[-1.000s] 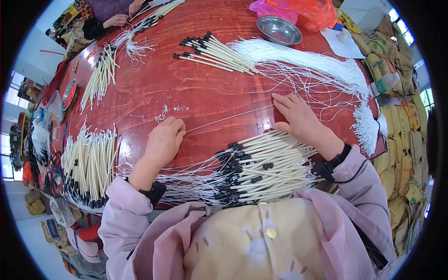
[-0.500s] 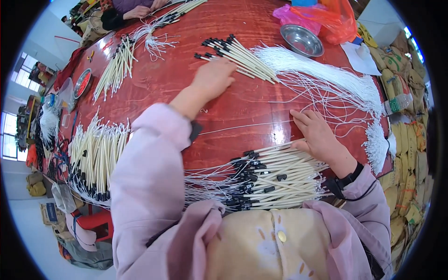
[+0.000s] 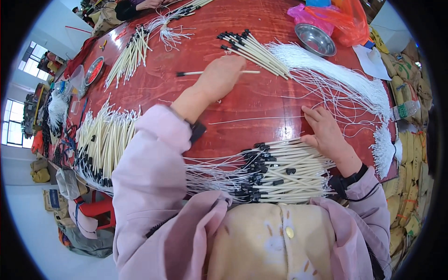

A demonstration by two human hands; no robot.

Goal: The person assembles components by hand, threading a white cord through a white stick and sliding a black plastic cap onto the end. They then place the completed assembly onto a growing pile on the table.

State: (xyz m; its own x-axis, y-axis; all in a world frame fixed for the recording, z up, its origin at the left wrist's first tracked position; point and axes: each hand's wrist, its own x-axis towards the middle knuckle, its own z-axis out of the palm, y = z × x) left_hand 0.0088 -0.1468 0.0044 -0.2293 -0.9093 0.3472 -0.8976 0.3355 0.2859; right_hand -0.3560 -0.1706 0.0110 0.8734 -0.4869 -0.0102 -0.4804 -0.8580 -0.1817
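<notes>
My left hand (image 3: 223,77), closed, has a cream stick with a black tip (image 3: 251,72) crossing beneath its fingers. It is just nearer than a small pile of similar black-tipped sticks (image 3: 261,53). Resting on the red table, my right hand (image 3: 329,133) has its fingers stretched and apart. A single white cord (image 3: 254,119) runs leftward along the table from its fingertips; whether they press on the cord is hard to see. Close to my body, below that hand, lies a heap of cream sticks with black ends (image 3: 296,175), and white cords trail from it to the left.
A long bundle of white cords (image 3: 336,70) lies at the far right, near a metal bowl (image 3: 315,39) and plastic bags (image 3: 345,23). More stick bundles lie at the left (image 3: 105,144) and far left (image 3: 133,53). Another person's hand (image 3: 150,3) is at the far edge.
My left hand has drawn back slightly from the far pile, and a black-tipped stick now shows in it, apart from the others. My right hand stays by the cord. The whole view has shifted a little.
</notes>
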